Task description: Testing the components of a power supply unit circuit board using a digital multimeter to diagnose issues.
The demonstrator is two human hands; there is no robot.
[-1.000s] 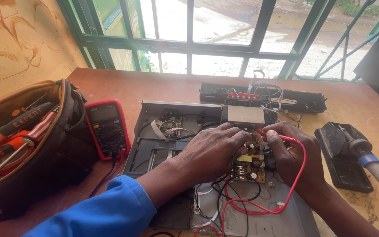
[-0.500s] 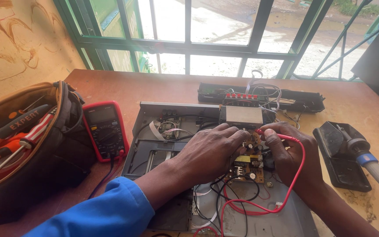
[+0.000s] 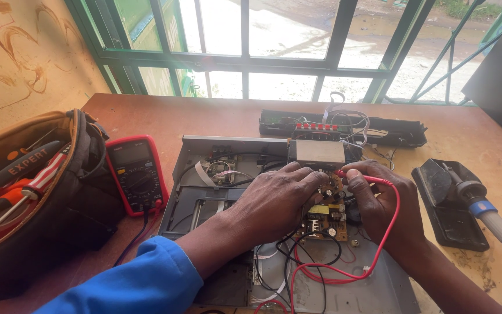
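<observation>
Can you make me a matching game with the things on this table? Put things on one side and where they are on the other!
Things:
1. multimeter
2. soldering iron
3. circuit board
4. tool bag

Places:
A. far left edge of the table
B. between the left hand and right hand
C. right side, on a black stand
D. just right of the bag

Pairs: 1-D, 2-C, 3-B, 4-A
</observation>
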